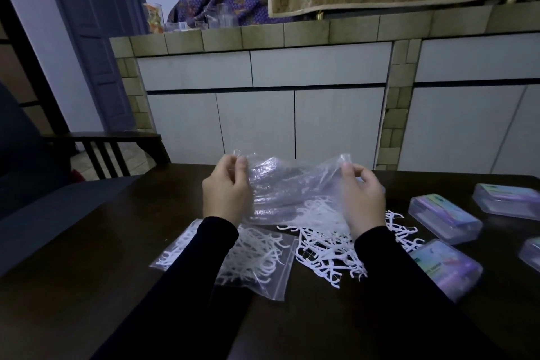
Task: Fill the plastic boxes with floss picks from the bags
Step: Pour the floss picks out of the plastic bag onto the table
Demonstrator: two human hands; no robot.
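Fingers [241,165] of both hands pinch a clear bag [292,190] over a dark table [117,257] facing tiled cabinets [263,67].

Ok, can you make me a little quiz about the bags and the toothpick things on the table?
1. True or false: both hands hold the clear bag up off the table.
2. Where is the loose pile of floss picks? A) under the raised bag B) inside a box C) on the chair
3. What lies under the left sleeve?

Key:
1. True: left hand and right hand pinch its corners.
2. A
3. A second bag of picks, lying flat.
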